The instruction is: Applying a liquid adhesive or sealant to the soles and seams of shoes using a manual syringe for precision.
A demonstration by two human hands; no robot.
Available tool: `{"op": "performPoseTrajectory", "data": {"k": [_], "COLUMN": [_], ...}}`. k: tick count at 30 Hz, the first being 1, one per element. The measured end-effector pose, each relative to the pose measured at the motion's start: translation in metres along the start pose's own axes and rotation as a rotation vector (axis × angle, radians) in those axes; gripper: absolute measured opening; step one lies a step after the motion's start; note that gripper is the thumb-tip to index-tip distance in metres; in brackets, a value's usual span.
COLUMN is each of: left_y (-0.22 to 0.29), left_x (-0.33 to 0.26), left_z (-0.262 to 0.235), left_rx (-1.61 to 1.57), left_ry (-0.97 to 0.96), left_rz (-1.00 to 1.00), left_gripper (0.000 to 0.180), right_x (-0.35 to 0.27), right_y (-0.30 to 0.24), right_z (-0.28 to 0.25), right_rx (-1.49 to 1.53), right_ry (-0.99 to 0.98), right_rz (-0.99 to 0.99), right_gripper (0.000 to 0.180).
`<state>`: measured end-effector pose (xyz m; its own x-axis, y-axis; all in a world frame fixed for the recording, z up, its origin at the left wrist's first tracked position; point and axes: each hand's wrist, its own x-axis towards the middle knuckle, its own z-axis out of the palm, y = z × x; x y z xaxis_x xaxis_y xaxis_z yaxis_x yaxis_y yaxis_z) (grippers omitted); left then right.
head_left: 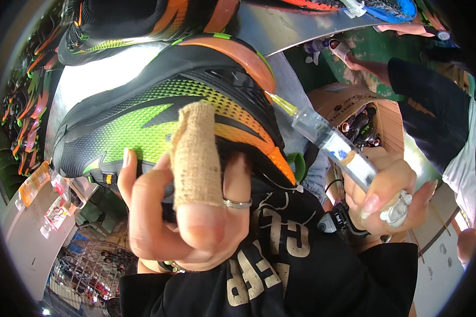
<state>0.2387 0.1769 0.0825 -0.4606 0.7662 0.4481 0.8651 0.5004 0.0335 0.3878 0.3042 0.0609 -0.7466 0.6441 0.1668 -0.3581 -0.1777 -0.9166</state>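
A black, green and orange sports shoe lies on its side before me, its sole edge turned up and away. My left hand grips it from the near side; one finger wears a tan cloth sleeve and another a ring. In my right hand is a clear plastic syringe, with my thumb side near the white plunger end. The syringe's yellow tip points left at the orange sole edge and appears to touch it. Whether liquid comes out is too small to tell.
Another black and orange shoe stands at the far left on the metal table. A cardboard box holding dark items is at right, beside another person's leg. Several shoes line the left; a wire basket sits lower left.
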Motion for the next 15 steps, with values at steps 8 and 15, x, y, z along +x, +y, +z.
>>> {"op": "performPoseTrajectory", "data": {"k": [8,15], "left_y": [-0.003,0.013], "left_x": [0.029,0.057], "left_z": [-0.014,-0.035], "left_rx": [0.010,0.224], "left_ry": [-0.181,-0.426], "left_rz": [0.027,0.168], "left_gripper": [0.041,0.043], "right_x": [0.000,0.007], "right_y": [0.008,0.006], "right_z": [-0.007,0.019], "right_rx": [0.018,0.023], "right_ry": [-0.048,0.233], "right_rz": [0.039,0.076], "right_gripper": [0.079,0.067]}}
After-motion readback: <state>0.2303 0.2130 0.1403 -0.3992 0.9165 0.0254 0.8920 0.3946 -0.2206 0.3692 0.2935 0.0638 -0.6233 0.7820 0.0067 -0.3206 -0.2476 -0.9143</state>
